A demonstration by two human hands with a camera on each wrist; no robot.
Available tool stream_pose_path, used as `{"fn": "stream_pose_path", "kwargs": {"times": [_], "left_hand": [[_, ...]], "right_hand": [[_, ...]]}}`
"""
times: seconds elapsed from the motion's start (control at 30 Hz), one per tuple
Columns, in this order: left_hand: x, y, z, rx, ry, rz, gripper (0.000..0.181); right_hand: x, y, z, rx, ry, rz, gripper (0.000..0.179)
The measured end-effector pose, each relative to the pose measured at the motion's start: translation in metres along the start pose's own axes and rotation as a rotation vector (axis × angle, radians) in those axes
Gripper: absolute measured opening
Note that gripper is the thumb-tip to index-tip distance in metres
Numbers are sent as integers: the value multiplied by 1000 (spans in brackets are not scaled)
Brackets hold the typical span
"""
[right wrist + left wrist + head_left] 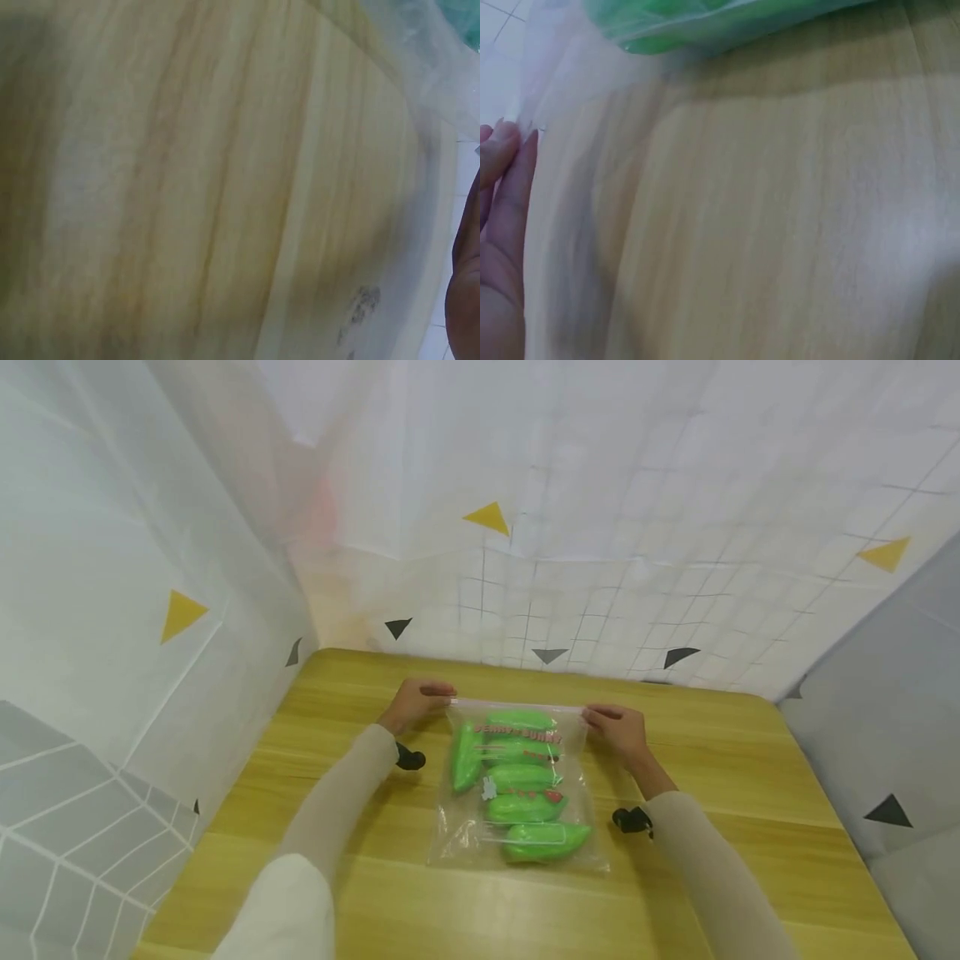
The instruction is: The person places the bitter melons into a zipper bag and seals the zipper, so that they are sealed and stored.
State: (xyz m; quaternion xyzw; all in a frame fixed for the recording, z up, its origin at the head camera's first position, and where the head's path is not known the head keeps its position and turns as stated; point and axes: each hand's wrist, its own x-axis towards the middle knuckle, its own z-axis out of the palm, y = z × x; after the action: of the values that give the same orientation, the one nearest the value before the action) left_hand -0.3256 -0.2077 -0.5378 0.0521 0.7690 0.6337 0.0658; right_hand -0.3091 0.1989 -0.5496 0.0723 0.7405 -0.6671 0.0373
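Note:
A clear zip bag [461,831] with red lettering and a small bunny print lies over the wooden table in the head view. Inside it are several bright green, elongated, tapered pieces [523,777], most stacked crosswise and one upright along the left side. My left hand [416,703] pinches the bag's upper left corner at the zip strip [517,704]. At the upper right corner, my right hand [621,731] pinches the other end of that strip. The left wrist view shows thumb and fingertips [506,139] together on the film. Only part of the right hand [465,277] enters the right wrist view.
The wooden table [720,843] has rounded far corners. Behind it hangs a white sheet [420,460] with yellow and dark triangles, and similar sheeting flanks both sides. Dark wrist-worn devices [410,757] show beside both sleeves.

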Motion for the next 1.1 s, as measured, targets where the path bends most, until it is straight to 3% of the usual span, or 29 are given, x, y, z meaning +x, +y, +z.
{"fn": "stream_pose_path", "kwargs": {"times": [0.27, 0.37, 0.5, 0.7, 0.8, 0.9, 1.0, 1.1], "left_hand": [[-8, -6, 8, -87, 78, -141, 26], [-10, -9, 10, -169, 96, -177, 27], [-12, -9, 11, -226, 94, -181, 29], [-13, -5, 11, -194, 49, -185, 27], [-12, -6, 10, -144, 32, -179, 27], [-10, -9, 8, -30, 63, -135, 31], [-10, -12, 4, 139, 104, -53, 43], [-12, -11, -1, 288, 103, 30, 58]], "right_hand": [[-5, 5, 3, 7, -5, 53, 45], [-6, 8, 4, 10, -4, 70, 45], [-5, 12, 4, 24, 14, 82, 43], [-7, 12, 3, 16, 20, 81, 44], [-7, 10, 2, 38, 8, 56, 44], [-7, 7, 1, 26, 9, -15, 45], [-8, 2, -1, -97, 43, -142, 47], [-11, -4, -6, -284, 112, -263, 50]]}}
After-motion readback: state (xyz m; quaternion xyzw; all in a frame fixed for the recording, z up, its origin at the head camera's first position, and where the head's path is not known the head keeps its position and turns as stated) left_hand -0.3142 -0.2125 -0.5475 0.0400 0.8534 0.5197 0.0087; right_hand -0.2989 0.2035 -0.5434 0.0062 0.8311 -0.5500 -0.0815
